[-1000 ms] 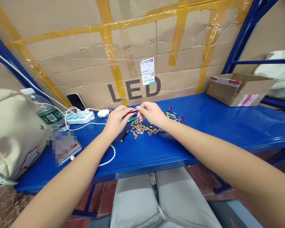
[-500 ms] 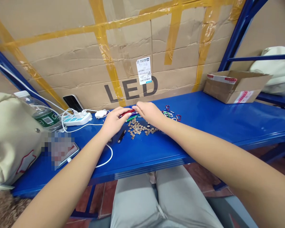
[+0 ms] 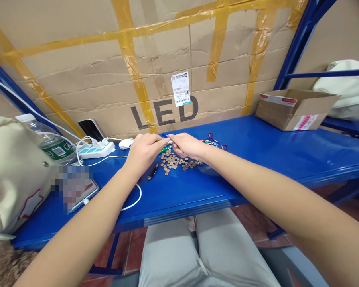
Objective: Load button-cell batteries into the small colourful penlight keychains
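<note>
My left hand (image 3: 145,149) is closed palm down, its fingers covering most of a slim red penlight-like tube. A silvery end of the tube (image 3: 169,141) shows between the hands. The curled fingers of my right hand (image 3: 184,145) pinch at that end; their exact grip is partly hidden. Just below lies a green penlight-like tube (image 3: 165,149), and a blue piece (image 3: 166,135) shows behind the fingertips. Several small round metal discs (image 3: 172,161) are scattered nearer me. A black penlight-like tube (image 3: 152,172) lies left of them. Past my right wrist are several coloured carabiners (image 3: 211,140).
On the blue table (image 3: 251,159), a white power strip (image 3: 97,149) with cables, a phone (image 3: 80,195), a bottle (image 3: 58,149) and a beige bag (image 3: 14,171) stand left. An open cardboard box (image 3: 296,109) sits at right. A large taped carton (image 3: 92,79) rises behind.
My hands have turned and drawn closer together. The red tube, visible between them before, is now mostly covered by my left hand, and my right fingers have curled in.
</note>
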A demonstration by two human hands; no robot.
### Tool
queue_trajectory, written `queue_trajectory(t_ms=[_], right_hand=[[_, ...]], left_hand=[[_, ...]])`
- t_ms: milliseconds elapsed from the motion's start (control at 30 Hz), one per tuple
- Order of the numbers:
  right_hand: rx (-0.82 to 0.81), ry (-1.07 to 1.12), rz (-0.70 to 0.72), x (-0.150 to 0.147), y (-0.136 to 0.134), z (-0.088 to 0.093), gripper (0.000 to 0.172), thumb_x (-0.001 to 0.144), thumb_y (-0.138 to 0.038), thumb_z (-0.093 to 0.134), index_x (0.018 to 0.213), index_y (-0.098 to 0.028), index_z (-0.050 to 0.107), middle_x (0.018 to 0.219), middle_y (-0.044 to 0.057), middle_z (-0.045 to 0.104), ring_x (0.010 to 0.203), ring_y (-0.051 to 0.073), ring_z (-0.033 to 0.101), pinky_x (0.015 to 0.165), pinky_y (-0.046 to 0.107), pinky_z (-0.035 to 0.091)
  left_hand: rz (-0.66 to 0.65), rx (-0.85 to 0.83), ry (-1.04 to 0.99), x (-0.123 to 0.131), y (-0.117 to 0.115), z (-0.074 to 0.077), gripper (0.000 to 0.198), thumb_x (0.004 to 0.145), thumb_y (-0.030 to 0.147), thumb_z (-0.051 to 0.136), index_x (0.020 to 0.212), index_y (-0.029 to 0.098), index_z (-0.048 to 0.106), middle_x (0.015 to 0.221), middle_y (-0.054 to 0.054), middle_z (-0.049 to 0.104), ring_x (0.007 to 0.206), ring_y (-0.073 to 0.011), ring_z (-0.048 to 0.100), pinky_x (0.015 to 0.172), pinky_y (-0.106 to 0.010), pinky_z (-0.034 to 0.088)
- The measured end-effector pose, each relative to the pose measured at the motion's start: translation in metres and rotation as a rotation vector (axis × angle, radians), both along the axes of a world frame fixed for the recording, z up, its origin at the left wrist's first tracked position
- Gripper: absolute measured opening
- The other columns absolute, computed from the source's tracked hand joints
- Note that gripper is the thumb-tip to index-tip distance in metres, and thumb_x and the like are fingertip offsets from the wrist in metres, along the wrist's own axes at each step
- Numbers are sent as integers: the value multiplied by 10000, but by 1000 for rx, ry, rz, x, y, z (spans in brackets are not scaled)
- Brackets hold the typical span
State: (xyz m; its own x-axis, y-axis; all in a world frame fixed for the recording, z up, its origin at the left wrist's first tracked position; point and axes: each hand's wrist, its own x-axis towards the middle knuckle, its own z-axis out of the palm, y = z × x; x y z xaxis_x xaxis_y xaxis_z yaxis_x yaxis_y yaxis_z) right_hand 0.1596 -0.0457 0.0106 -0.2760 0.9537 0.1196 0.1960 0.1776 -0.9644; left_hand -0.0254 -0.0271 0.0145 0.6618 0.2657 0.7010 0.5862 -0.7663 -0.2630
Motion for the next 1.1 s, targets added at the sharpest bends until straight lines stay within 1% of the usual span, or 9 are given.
queue_trajectory(t_ms=[67, 200, 300, 367, 433, 567, 767, 900, 1100], right_hand=[[55, -23, -65, 1, 2, 0, 437, 987, -399, 312, 596, -225, 397, 398, -59, 350, 368, 100, 280, 429, 256, 244], [334, -267, -305, 1, 6, 1, 524, 969, -471, 350, 516, -214, 408, 457, -16, 400, 476, 124, 405, 535, 273, 302], [419, -307, -351, -1, 7, -1, 536, 964, -478, 359, 504, -209, 408, 487, -10, 388, 525, 131, 410, 564, 279, 285], [343, -261, -343, -3, 7, -2, 523, 966, -457, 367, 507, -211, 410, 468, -14, 377, 513, 132, 398, 558, 282, 287], [172, -182, -296, -4, 5, -3, 504, 966, -442, 375, 513, -222, 396, 426, -23, 356, 460, 129, 354, 515, 286, 279], [-154, -34, -53, 0, 3, -1, 502, 967, -494, 341, 532, -246, 310, 371, -53, 276, 365, 102, 205, 404, 271, 172], [-206, 51, 101, 18, 5, 11, 526, 979, -555, 218, 582, -226, 324, 400, -61, 279, 367, 77, 184, 366, 223, 154], [-314, -37, 178, 24, 4, 17, 466, 994, -415, 265, 581, -213, 342, 424, -54, 300, 377, 72, 205, 368, 214, 172], [-276, -45, 119, 33, 1, 23, 458, 991, -436, 319, 610, -201, 414, 466, -53, 329, 404, 72, 232, 401, 227, 199]], left_hand=[[3, -57, -53, 3, -1, -1, 259, 953, 355, 495, 1079, 255, 697, 964, -71, 712, 868, -191, 622, 767, -348, 418], [-73, -204, -116, 11, -5, -4, 264, 943, 339, 512, 1086, 216, 697, 965, -67, 697, 890, -180, 636, 810, -323, 472], [-95, -209, -133, 13, -7, -5, 257, 942, 335, 516, 1070, 210, 700, 939, -63, 700, 867, -173, 642, 788, -308, 481], [-68, -146, -103, 12, -8, -6, 255, 949, 334, 506, 1072, 217, 697, 939, -70, 707, 863, -183, 643, 748, -318, 459], [-51, -78, -20, 10, -7, -5, 261, 967, 313, 471, 1080, 232, 691, 944, -76, 716, 841, -186, 640, 713, -331, 424], [-38, -15, 83, 8, -7, -2, 273, 981, 294, 439, 1083, 251, 689, 953, -73, 726, 833, -186, 633, 703, -344, 390], [14, -163, -107, 16, -8, -3, 253, 933, 341, 537, 1088, 223, 698, 965, -69, 713, 898, -196, 638, 782, -331, 443], [-14, -237, -144, 17, -5, -5, 238, 911, 319, 569, 1075, 213, 706, 971, -70, 713, 904, -197, 643, 805, -335, 477], [-22, -400, -192, 17, -4, -7, 203, 897, 270, 569, 1065, 222, 675, 1061, -58, 718, 977, -200, 654, 887, -354, 498]])
